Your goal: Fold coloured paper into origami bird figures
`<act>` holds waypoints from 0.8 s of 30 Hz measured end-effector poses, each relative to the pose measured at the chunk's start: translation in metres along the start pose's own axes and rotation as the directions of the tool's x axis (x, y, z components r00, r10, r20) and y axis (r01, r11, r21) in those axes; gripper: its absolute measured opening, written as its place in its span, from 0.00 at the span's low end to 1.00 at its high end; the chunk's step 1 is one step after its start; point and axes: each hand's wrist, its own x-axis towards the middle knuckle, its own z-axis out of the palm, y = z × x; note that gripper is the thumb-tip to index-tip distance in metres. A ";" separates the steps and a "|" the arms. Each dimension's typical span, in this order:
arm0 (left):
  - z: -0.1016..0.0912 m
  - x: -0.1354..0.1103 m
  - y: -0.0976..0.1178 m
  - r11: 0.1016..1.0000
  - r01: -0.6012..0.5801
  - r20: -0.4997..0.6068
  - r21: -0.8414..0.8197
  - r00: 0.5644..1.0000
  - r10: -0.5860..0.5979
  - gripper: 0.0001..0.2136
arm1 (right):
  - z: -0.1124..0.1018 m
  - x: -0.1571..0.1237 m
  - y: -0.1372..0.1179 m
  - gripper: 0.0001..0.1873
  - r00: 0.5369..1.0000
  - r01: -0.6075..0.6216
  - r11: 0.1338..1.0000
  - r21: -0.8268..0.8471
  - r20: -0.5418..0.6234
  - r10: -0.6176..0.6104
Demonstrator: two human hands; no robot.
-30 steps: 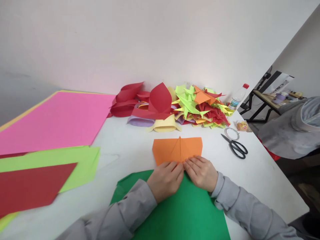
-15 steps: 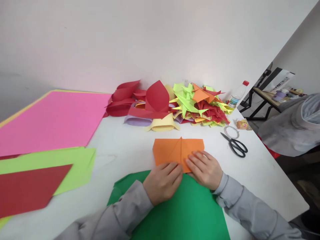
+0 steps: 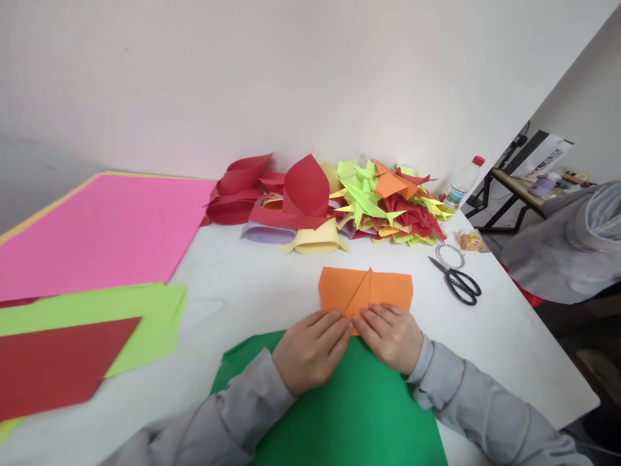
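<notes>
The folded orange paper (image 3: 383,292) lies flat on the white table (image 3: 252,285), just beyond a green sheet (image 3: 349,414). The 2 hands are side by side at its near edge. The left hand (image 3: 313,349) and the right hand (image 3: 391,335) press on it with stretched fingers and do not grasp it. Behind the paper is a pile of folded paper figures (image 3: 339,200). Black scissors (image 3: 458,285) and a ring of tape (image 3: 449,255) lie to the right.
</notes>
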 end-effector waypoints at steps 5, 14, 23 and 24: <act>-0.002 0.002 0.001 0.999 -0.024 -0.014 -0.037 1.000 0.024 0.13 | -0.001 0.001 -0.001 0.11 1.000 -0.005 1.000 0.016 -0.001 0.005; -0.005 -0.011 -0.005 0.998 -0.050 -0.076 -0.041 0.996 0.047 0.13 | -0.004 -0.004 0.007 0.11 0.999 -0.014 0.999 0.042 -0.038 0.015; -0.012 -0.016 -0.015 1.000 0.012 -0.113 0.019 0.994 -0.010 0.06 | -0.002 -0.011 0.017 0.12 0.999 -0.033 0.999 -0.002 -0.042 0.033; -0.013 -0.015 -0.017 0.999 0.020 -0.116 0.035 0.993 -0.016 0.06 | -0.002 -0.012 0.019 0.12 0.998 -0.046 0.999 -0.015 -0.044 0.045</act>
